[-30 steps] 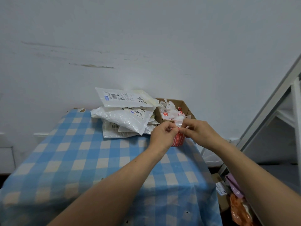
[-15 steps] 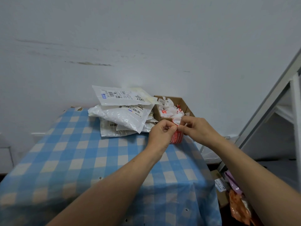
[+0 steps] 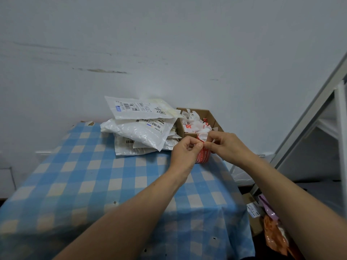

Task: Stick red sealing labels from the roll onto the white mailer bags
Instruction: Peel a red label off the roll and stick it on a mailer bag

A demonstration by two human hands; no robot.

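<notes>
A red roll of sealing labels [image 3: 203, 155] hangs between my two hands above the table's right side. My left hand [image 3: 185, 154] grips its left side, thumb and fingertips pinching at its top edge. My right hand [image 3: 225, 147] pinches the same spot from the right, fingers curled over the roll's white core. A stack of white mailer bags [image 3: 142, 128] with barcode labels lies at the back of the table, left of my hands.
A blue-and-white checked cloth covers the table [image 3: 90, 177]. An open cardboard box [image 3: 210, 117] of crumpled white and red backing scraps stands behind my hands. A white wall is at the back. A metal frame [image 3: 308, 117] and floor clutter sit at right.
Both hands stay pinched on the roll with only slight finger shifts. The view has tilted slightly.
</notes>
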